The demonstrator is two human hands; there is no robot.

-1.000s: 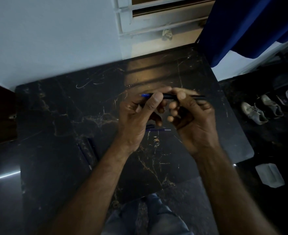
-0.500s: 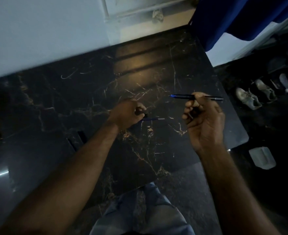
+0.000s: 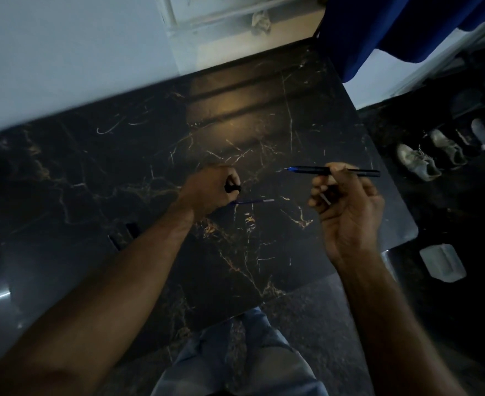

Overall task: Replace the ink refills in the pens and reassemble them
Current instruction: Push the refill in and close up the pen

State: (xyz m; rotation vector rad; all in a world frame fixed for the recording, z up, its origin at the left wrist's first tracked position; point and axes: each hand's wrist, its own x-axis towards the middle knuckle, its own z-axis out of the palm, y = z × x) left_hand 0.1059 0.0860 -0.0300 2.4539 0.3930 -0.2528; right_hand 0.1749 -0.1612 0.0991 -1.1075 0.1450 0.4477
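My right hand [image 3: 347, 207] holds a dark pen [image 3: 312, 169] level above the black marble table [image 3: 264, 132], its blue tip pointing left. My left hand [image 3: 210, 192] is down on the table near the middle, fingers curled around a small black piece [image 3: 231, 187], likely a pen cap. A thin blue ink refill [image 3: 254, 201] lies on the table just right of the left hand, touching or nearly touching its fingers. Two dark pen parts [image 3: 124, 234] lie on the table beside my left forearm, partly hidden by it.
The table's right edge drops to a dark floor with several shoes [image 3: 435, 155] and a clear plastic container [image 3: 441, 261]. A blue curtain [image 3: 393, 30] hangs at the upper right. A white wall and window frame stand behind the table. My knees in jeans [image 3: 235, 361] are below.
My hands, joined on the pen a second ago, have come apart. The right hand kept the pen and moved right; the left hand went down to the table by the refill.
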